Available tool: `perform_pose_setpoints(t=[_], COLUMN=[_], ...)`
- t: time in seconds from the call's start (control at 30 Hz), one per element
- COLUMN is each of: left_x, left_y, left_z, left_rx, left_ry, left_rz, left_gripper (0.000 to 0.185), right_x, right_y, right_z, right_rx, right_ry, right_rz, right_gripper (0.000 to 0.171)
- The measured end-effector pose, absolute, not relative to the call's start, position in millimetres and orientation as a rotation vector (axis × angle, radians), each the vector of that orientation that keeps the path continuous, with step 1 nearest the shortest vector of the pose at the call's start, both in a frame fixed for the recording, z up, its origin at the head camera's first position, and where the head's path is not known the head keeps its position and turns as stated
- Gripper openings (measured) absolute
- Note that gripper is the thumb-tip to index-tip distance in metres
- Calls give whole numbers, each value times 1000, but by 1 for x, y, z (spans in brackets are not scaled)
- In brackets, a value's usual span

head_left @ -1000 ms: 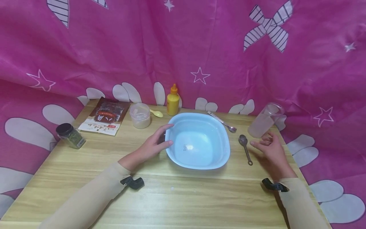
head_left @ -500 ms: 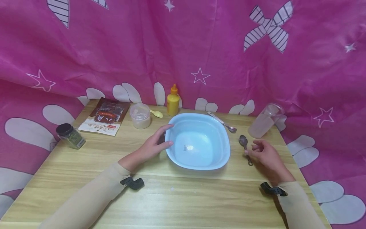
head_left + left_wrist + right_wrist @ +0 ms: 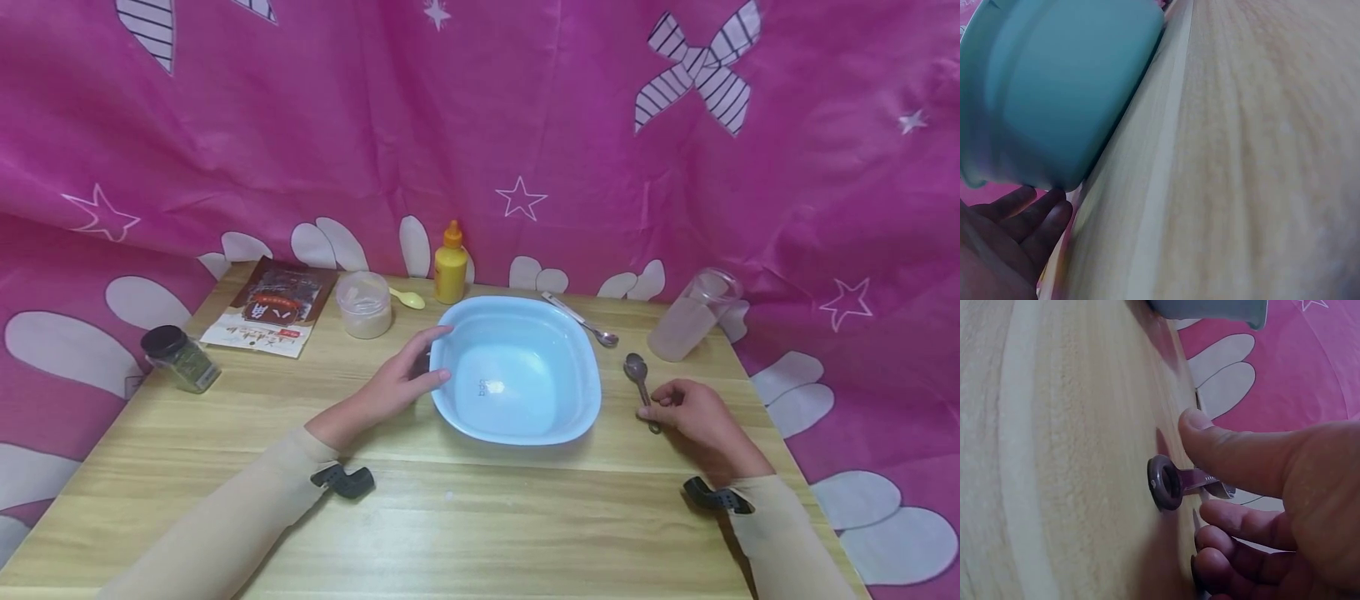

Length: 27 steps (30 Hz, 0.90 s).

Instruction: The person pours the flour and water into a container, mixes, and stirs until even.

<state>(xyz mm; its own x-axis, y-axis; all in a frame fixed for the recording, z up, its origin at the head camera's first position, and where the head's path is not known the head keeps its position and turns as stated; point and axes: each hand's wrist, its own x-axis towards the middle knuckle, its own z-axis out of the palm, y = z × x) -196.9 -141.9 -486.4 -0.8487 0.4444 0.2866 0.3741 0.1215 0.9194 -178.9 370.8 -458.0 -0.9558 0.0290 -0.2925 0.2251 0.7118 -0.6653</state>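
Tabletop [image 3: 495, 533], wood-grained, bears a blue basin [image 3: 528, 392] before pink star-printed fabric [image 3: 450, 125].

Homelike setting, exact room undetermined: white-patterned magenta fabric curtain [image 3: 442, 125]; pale wood-grain table [image 3: 487, 533]; light-blue rounded-square plastic basin [image 3: 517, 430]; clear black-lidded jar [image 3: 182, 361]; flat brown-and-white packet [image 3: 268, 308]; dark long-handled spoon [image 3: 636, 367].

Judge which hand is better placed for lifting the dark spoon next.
Probably the right hand: it is close beside the dark spoon, while the left hand, farther away, touches the blue basin.

Basin [image 3: 513, 436] on table [image 3: 525, 525], left of spoon [image 3: 636, 369] and right hand [image 3: 696, 413].
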Motion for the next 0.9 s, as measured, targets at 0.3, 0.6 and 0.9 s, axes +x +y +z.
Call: perform_pose_setpoints(t=[0.3, 0.6, 0.9], left_x=[-198, -199, -197], left_y=[-142, -142, -141], left_z=[-485, -488, -486], left_rx=[809, 795, 809], left_ry=[2308, 2311, 2304], left_rz=[1848, 1835, 1853], left_gripper=[70, 70, 69], right_x=[-181, -181, -181], right_y=[374, 374, 375], right_z=[-461, -461, -461], right_rx=[108, 106, 150], right_ry=[2763, 2778, 2754], right_rz=[-877, -849, -923], right_gripper=[37, 32, 29])
